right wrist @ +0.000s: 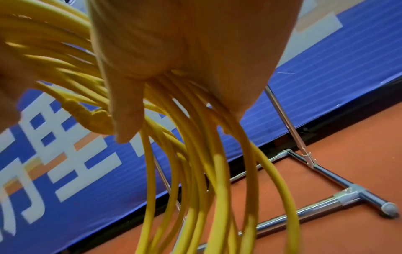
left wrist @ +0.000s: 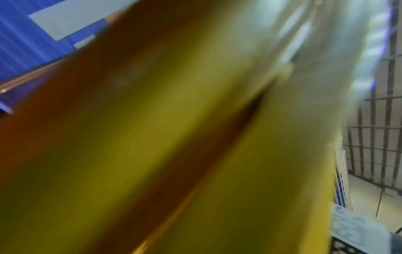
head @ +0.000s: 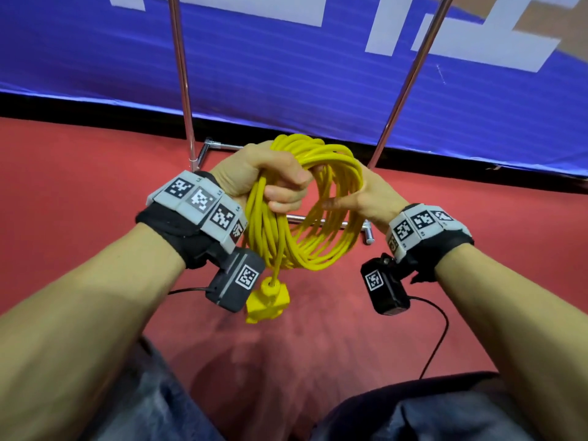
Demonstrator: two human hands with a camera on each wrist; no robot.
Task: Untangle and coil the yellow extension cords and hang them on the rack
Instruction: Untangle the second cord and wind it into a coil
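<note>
A coiled yellow extension cord (head: 318,249) hangs in front of me, held by both hands above the red floor. My left hand (head: 273,179) grips the bundled loops at the coil's top left, fingers curled round them. My right hand (head: 356,192) holds the coil's upper right, thumb reaching through the loop and fingers over the top. A yellow socket block (head: 267,300) dangles below the left hand. In the right wrist view several strands (right wrist: 195,171) run down from the palm (right wrist: 174,51), and a yellow plug (right wrist: 91,118) shows beside the fingers. The left wrist view is a yellow cord blur (left wrist: 152,137).
The chrome rack stands just beyond the hands: two upright poles (head: 182,90) (head: 410,74) on a tubular base (right wrist: 326,173). Behind it runs a blue banner wall (head: 286,74). Thin black camera cables (head: 439,338) trail from my wrists over my legs.
</note>
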